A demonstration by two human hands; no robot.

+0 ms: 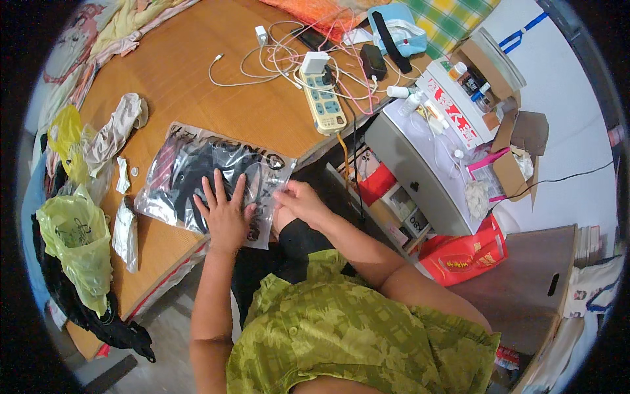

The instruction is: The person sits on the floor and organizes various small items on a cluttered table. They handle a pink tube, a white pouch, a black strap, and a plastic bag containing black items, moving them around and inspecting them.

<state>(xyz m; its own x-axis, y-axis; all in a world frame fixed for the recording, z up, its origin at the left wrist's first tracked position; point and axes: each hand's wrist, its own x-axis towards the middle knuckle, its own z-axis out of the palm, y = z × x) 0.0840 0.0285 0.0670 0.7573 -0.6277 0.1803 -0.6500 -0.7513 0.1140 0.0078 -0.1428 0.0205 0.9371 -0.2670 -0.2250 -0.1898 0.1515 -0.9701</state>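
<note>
A clear plastic bag with black printing lies at the corner of the wooden board, partly over its edge. Inside it is folded dark cloth, with a reddish striped piece at the left. My left hand rests flat on top of the bag, fingers spread and pressing the plastic over the dark cloth. At the bag's right end, my right hand pinches the plastic edge between thumb and fingers. My palm hides some of the contents.
A power strip with tangled white cables and pink hangers lies at the back. A green plastic bag, crumpled cloth and a white packet sit at the left. On the right, a grey cabinet holds bottles and boxes.
</note>
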